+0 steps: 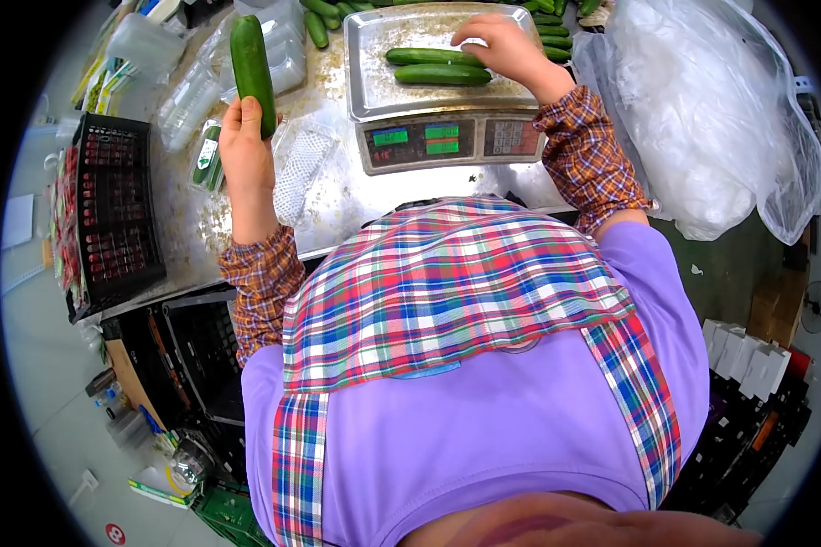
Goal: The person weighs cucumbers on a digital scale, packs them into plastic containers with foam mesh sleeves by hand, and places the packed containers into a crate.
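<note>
The left hand [247, 150] has its fingers wrapped round one cucumber's [250, 59] lower end; a firm, gentle grasp suits it. The right hand [506, 53], fingers bent but released, should avoid pressing the tray [365, 96] under two cucumbers [442, 74] beside them.

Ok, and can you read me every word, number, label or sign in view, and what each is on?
Nothing reads clearly enough to quote.
Scale, green displays: digits too blurred.
Scale keypad: key markings too small.
Label on the clear package: too small.
Red round sign on the floor: unclear.
</note>
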### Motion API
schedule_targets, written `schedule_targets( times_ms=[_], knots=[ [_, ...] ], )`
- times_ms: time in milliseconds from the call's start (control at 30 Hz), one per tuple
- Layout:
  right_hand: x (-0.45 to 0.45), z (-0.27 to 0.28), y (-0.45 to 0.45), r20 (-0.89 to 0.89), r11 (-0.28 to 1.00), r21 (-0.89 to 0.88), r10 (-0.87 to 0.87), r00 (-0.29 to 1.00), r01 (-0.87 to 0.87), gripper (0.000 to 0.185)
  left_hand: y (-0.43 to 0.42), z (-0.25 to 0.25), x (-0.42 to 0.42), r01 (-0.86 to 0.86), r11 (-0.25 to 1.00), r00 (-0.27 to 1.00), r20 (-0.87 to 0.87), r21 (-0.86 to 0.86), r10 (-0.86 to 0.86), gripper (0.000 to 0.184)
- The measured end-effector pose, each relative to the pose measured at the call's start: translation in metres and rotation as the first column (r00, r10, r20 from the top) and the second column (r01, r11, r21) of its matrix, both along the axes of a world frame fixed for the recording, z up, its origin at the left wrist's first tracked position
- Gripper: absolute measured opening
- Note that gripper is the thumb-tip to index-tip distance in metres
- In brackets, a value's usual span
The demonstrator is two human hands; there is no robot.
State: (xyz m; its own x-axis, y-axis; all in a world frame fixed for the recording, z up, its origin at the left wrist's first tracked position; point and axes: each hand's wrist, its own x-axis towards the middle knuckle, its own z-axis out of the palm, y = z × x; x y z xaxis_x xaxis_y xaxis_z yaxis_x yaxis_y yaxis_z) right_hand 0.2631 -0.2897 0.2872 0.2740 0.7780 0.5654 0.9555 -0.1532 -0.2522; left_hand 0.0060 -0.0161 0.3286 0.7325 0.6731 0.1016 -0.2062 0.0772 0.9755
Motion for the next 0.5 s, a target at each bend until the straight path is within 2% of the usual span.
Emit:
schedule_targets(
  times_ms=[100, 200, 233, 333, 367, 467, 500],
  knots=[
    [-0.006, 0.001, 0.006, -0.036, 0.994, -0.105, -0.034, 0.999, 0.031, 0.008, 0.002, -0.007, -0.001, 0.023, 1.0, 1.0, -0.018, -0.003, -0.023, 0.03],
    [-0.026, 0.002, 0.004, -0.091, 0.913, -0.378, -0.2, 0.976, 0.152, 0.016, 0.003, -0.015, 0.0, 0.026, 1.0, 0.997, -0.072, -0.004, -0.026, 0.03],
    [-0.028, -0.006, 0.004, -0.061, 0.926, -0.342, -0.192, 0.979, 0.161, 0.024, 0.004, -0.019, 0.002, 0.023, 1.0, 0.996, -0.088, -0.004, -0.023, 0.03],
    [-0.036, -0.018, 0.007, -0.02, 0.954, -0.19, -0.242, 0.97, 0.233, 0.025, 0.003, -0.03, 0.008, 0.058, 0.998, 0.988, -0.143, 0.027, -0.053, 0.03],
    [-0.038, -0.019, 0.008, -0.049, 0.941, -0.212, -0.279, 0.959, 0.263, 0.028, 0.004, -0.036, 0.012, 0.077, 0.997, 0.987, -0.142, 0.023, -0.073, 0.032],
    [-0.055, -0.027, 0.008, 0.082, 0.92, -0.195, -0.33, 0.941, 0.34, 0.032, -0.009, -0.033, 0.021, 0.087, 0.996, 0.983, -0.165, 0.024, -0.082, 0.034],
    [-0.059, -0.033, 0.009, 0.096, 0.928, -0.138, -0.335, 0.937, 0.346, 0.036, -0.01, -0.034, 0.024, 0.118, 0.993, 0.981, -0.154, 0.012, -0.114, 0.034]
  ],
)
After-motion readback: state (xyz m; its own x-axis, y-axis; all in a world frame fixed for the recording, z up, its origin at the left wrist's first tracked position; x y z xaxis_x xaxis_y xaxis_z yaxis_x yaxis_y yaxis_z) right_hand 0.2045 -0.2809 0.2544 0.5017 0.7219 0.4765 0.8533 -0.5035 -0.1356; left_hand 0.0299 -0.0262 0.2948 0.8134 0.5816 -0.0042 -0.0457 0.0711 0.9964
